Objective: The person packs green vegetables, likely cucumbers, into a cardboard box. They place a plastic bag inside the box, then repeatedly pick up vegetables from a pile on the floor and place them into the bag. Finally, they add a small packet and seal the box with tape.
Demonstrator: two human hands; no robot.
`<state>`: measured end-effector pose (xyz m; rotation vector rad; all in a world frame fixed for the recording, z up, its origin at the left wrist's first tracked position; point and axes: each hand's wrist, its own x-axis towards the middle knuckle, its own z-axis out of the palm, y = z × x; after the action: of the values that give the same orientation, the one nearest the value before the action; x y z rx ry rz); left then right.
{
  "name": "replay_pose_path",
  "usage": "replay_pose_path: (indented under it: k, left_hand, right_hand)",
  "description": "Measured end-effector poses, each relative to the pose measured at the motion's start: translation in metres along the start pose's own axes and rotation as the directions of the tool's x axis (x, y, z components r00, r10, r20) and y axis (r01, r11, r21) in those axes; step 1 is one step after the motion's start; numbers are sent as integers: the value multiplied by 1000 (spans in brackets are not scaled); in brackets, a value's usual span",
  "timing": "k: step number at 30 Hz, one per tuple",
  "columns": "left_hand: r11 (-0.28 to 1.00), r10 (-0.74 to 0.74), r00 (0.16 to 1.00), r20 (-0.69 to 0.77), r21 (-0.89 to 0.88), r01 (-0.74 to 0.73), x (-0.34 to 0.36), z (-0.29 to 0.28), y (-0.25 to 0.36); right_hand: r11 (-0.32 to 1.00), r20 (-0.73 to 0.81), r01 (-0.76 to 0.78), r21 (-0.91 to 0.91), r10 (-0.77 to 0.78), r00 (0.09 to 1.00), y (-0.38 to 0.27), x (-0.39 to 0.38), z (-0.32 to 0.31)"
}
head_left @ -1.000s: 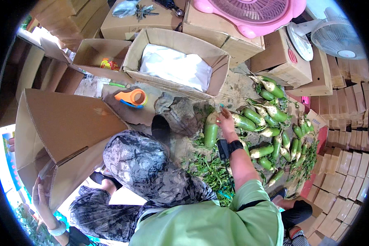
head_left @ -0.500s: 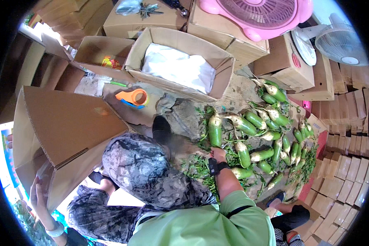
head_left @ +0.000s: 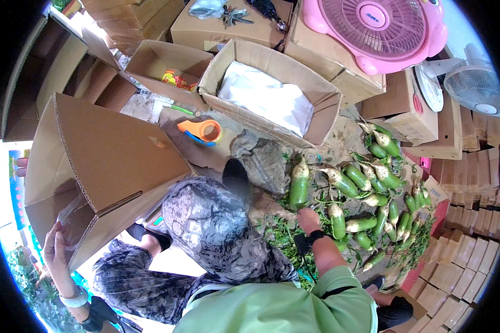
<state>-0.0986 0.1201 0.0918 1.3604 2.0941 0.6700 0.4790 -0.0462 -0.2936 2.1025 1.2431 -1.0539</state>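
My right hand (head_left: 308,220) is closed at the leafy end of a green radish (head_left: 299,187), whose pale root end points away from me. Several more green radishes (head_left: 361,224) with thin roots lie just right of it among cut leaves (head_left: 286,236). On the far left, my left hand (head_left: 55,252) pinches clear plastic film (head_left: 71,208) at the near edge of an open cardboard box (head_left: 119,150). That box stands tilted beside my left knee. Some of my right fingertips are hidden.
An orange tape dispenser (head_left: 210,131) lies beyond my knee. Behind it stand a cardboard box (head_left: 216,105) with white lining and a smaller box (head_left: 144,75). A pink fan (head_left: 373,16) sits on boxes at the back. Another person's leg (head_left: 391,311) shows at lower right.
The whole view has shifted, so the boxes and radishes sit farther right and lower. My right hand stays at the same radish, and my left hand stays at the box edge.
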Motion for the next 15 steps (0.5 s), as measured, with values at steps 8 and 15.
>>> replay_pose_path:
  k: [8, 15]
  left_hand:
    - [1000, -7, 1000, 21, -27, 7, 2, -2, -5]
    - [998, -9, 1000, -2, -68, 9, 3, 4, -1]
  right_hand:
    - [989, 47, 80, -128, -74, 996, 1, 26, -48]
    - [861, -506, 149, 487, 139, 851, 2, 83, -113]
